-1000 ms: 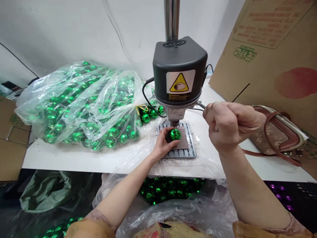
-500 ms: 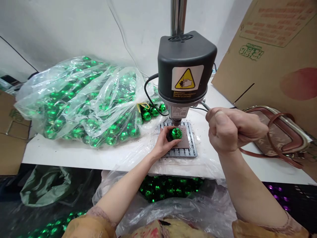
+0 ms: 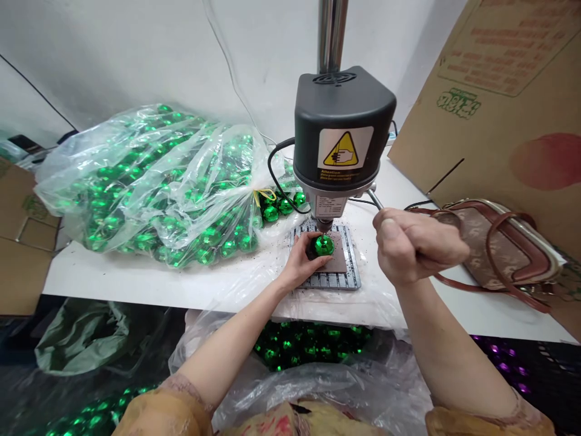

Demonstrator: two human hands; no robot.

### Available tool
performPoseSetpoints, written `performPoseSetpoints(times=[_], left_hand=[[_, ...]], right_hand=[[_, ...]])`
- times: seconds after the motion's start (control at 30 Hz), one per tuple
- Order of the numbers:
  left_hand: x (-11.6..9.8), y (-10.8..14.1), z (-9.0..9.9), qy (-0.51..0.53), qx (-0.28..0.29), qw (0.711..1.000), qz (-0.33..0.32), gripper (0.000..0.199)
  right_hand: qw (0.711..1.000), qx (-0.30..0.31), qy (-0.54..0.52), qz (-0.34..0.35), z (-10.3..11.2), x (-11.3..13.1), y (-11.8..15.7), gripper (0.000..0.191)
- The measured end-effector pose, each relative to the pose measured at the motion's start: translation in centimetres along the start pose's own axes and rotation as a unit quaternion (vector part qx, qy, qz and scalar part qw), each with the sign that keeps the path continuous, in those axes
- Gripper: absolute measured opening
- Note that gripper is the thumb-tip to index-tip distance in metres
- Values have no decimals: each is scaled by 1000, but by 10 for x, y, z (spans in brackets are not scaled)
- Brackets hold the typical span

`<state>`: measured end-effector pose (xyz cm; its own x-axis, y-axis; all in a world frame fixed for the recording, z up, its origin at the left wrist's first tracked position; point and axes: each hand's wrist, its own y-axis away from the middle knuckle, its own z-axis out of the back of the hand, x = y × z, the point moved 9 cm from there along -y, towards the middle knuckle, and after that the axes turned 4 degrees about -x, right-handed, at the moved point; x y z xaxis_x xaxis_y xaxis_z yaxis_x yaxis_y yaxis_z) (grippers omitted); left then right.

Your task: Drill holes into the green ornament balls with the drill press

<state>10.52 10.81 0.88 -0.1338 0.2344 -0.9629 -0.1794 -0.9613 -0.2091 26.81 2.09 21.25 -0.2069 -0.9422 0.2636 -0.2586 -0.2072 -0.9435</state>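
Observation:
My left hand (image 3: 303, 260) grips a shiny green faceted ball (image 3: 324, 245) between thumb and fingers. The ball rests on a brown square pad (image 3: 336, 264) over the slotted metal base plate (image 3: 353, 275) of a bench drill press (image 3: 342, 130). Right above the ball is the drill chuck (image 3: 324, 225); whether the bit touches the ball I cannot tell. My right hand (image 3: 415, 245) is closed in a fist around the end of the drill's metal feed lever (image 3: 374, 198), whose grip is hidden by the fingers.
A big clear plastic bag (image 3: 154, 188) of green balls lies left on the white table (image 3: 136, 284). Loose green balls (image 3: 284, 206) sit behind the drill. On the right are a handbag (image 3: 503, 242) and a cardboard box (image 3: 508, 127). An open bag of green balls (image 3: 313, 345) is at my lap.
My right hand has moved slightly left and down with the lever. The left hand keeps the ball in place; the whole view has shifted a little.

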Motion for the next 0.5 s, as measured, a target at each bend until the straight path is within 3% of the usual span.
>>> performPoseSetpoints(times=[0.13, 0.23, 0.3, 0.33, 0.4, 0.5], left_hand=[[-8, 1, 0, 7, -16, 1000, 1, 55], [-27, 15, 13, -45, -66, 996, -27, 49], [-44, 37, 25, -114, -82, 988, -56, 44], [-52, 51, 27, -149, -61, 984, -74, 42], [-64, 88, 21, -217, 52, 967, -122, 40], [-64, 152, 11, -360, 235, 879, -208, 44]], right_hand=[[984, -64, -11, -164, -3, -14, -34, 49], [977, -42, -3, -209, -12, -21, -56, 45], [975, -33, -2, -219, -14, -25, -61, 43], [975, -32, -6, -222, -13, -27, -62, 44], [975, -31, -9, -220, -12, -28, -61, 44], [976, -30, -12, -214, -11, -28, -58, 44]])
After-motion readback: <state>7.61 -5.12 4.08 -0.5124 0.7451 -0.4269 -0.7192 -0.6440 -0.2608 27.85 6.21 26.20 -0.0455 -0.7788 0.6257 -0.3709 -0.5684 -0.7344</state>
